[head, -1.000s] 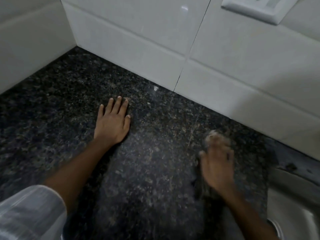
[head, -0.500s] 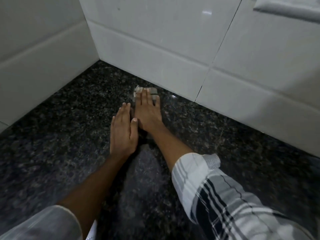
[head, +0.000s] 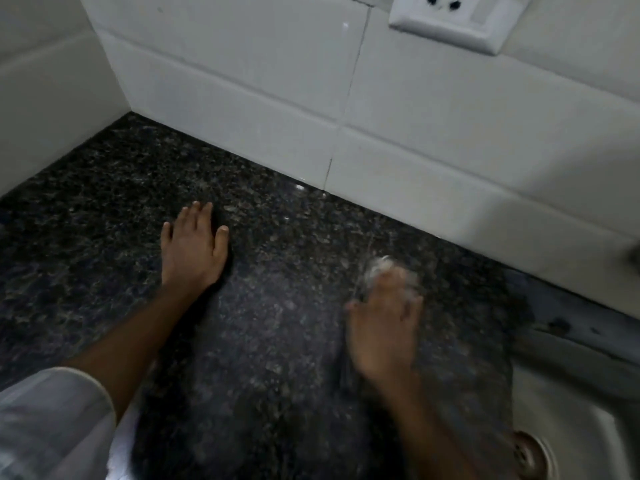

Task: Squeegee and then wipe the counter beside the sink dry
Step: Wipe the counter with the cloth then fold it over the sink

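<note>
The dark speckled granite counter (head: 104,188) fills most of the view. My left hand (head: 192,247) lies flat on it, palm down, fingers together, holding nothing. My right hand (head: 384,323) is blurred with motion and presses a small pale cloth (head: 381,266) onto the counter near the sink edge; only the cloth's front edge shows beyond my fingertips. The steel sink (head: 571,427) sits at the lower right with its drain (head: 526,455) visible.
White tiled walls (head: 263,98) meet in a corner at the upper left. A white wall socket (head: 453,19) hangs above the counter. A worn grey strip (head: 571,327) runs behind the sink along the wall.
My right hand with the cloth has swept from the back wall beside my left hand to the right, toward the sink. My left hand stays flat on the counter.
</note>
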